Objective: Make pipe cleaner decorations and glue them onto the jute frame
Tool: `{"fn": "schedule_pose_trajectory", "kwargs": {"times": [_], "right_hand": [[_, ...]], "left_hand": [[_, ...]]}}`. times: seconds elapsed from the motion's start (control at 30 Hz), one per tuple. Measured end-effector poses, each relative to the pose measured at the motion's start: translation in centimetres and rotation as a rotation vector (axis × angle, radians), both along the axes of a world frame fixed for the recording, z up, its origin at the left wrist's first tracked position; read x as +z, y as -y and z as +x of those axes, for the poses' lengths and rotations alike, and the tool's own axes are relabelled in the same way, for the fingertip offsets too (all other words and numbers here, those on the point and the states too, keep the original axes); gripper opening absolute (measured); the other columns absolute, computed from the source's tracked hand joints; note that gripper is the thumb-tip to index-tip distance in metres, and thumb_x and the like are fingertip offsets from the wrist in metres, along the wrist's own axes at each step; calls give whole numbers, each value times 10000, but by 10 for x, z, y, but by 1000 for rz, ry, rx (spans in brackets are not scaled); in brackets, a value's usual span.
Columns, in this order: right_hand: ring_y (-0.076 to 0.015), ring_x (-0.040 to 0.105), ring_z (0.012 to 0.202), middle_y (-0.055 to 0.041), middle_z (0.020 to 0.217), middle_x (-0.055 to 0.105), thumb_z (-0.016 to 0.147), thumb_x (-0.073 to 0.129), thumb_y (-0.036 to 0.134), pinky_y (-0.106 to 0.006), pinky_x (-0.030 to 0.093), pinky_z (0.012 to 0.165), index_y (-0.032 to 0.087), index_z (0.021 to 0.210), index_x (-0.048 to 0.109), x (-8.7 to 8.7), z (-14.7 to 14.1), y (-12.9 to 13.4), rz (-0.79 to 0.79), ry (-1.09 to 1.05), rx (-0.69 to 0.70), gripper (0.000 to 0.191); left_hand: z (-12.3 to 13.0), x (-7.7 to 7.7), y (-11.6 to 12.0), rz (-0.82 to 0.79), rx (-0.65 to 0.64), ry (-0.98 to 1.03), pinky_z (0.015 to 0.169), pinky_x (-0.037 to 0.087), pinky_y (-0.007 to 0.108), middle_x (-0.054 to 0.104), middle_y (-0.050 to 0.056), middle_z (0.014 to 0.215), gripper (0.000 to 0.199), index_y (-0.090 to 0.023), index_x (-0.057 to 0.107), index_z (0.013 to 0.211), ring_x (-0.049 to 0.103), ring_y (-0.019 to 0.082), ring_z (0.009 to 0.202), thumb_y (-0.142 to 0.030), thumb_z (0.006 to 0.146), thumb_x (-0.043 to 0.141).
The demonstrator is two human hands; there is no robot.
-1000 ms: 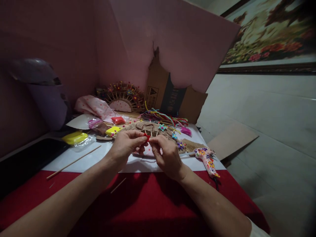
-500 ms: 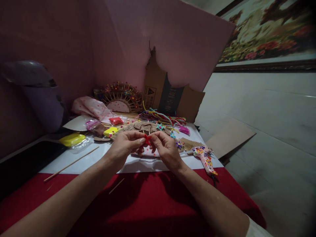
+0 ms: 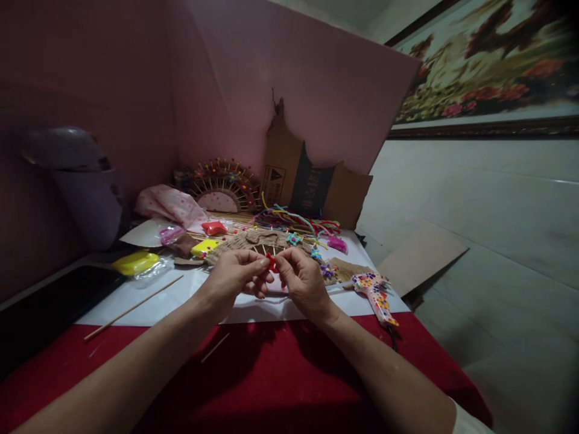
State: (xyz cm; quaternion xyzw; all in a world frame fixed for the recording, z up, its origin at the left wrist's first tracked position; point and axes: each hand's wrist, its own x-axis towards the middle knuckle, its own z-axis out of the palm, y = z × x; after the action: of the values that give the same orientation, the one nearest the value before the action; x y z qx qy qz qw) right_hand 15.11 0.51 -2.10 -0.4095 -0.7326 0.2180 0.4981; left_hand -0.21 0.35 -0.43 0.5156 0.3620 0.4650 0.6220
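Between my fingertips is a small red flower-like piece point(image 3: 272, 263), partly covered by the fingers. My left hand point(image 3: 239, 274) pinches it from the left. From the right, my right hand point(image 3: 304, 278) grips it with thumb and forefinger. Just behind the hands lies a fan-shaped craft piece point(image 3: 239, 240) of twine and sticks, with bead tips along its edge. A teal flower point(image 3: 294, 239) and a purple flower point(image 3: 327, 270) are on its right side. The lower part of this fan is hidden by my hands.
A flower-patterned glue gun point(image 3: 374, 294) rests at the right table edge. Yellow clay point(image 3: 136, 263) in plastic and a wooden stick point(image 3: 133, 307) lie left. Behind stand a finished-looking fan point(image 3: 219, 200), coloured pipe cleaners point(image 3: 298, 222) and torn cardboard point(image 3: 346, 191).
The view has shifted slightly, so the scene sits a little lower. Both hands still hold the red piece, with small finger movements around it.
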Motion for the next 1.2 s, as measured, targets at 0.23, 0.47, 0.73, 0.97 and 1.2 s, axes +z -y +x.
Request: {"fn": "schedule_pose_trajectory", "kwargs": {"times": [0.23, 0.47, 0.73, 0.97, 1.2], "right_hand": [[-91, 451, 526, 20, 615, 516, 860, 485, 297, -215, 347, 505, 164, 738, 541, 3, -1, 3, 31, 64, -28, 188], [-90, 411, 500, 40, 560, 476, 813, 507, 327, -214, 321, 485, 168, 678, 515, -4, -7, 1, -122, -87, -70, 208], [-85, 385, 445, 52, 515, 473, 783, 548, 392, -219, 325, 463, 170, 674, 524, -7, -5, -6, -238, -246, 21, 248], [-121, 502, 628, 0, 679, 559, 872, 460, 269, -235, 385, 605, 170, 739, 568, 3, 3, -2, 105, 114, -51, 198], [-214, 476, 923, -66, 958, 608, 823, 493, 153, -336, 355, 801, 188, 948, 627, 5, 10, -7, 335, 773, -241, 186]], "left_hand": [[3, -6, -4, 14, 5, 54, 446, 453, 205, 650, 20, 583, 218, -110, 588, 690, 565, 88, 436, -302, 699, 691], [13, -9, 0, 52, 103, 37, 394, 446, 205, 622, 3, 532, 227, -112, 565, 653, 542, 89, 392, -299, 666, 694], [11, -11, -4, 39, 101, -6, 422, 465, 218, 624, 4, 540, 301, -118, 563, 673, 556, 97, 408, -375, 642, 716], [4, -11, -8, 99, 83, -23, 492, 452, 199, 634, -5, 662, 307, -125, 629, 772, 554, 78, 506, -377, 630, 731], [-4, -11, -19, 126, 213, -240, 398, 336, 198, 586, -7, 512, 258, -133, 603, 584, 463, 85, 410, -380, 641, 651]]}}
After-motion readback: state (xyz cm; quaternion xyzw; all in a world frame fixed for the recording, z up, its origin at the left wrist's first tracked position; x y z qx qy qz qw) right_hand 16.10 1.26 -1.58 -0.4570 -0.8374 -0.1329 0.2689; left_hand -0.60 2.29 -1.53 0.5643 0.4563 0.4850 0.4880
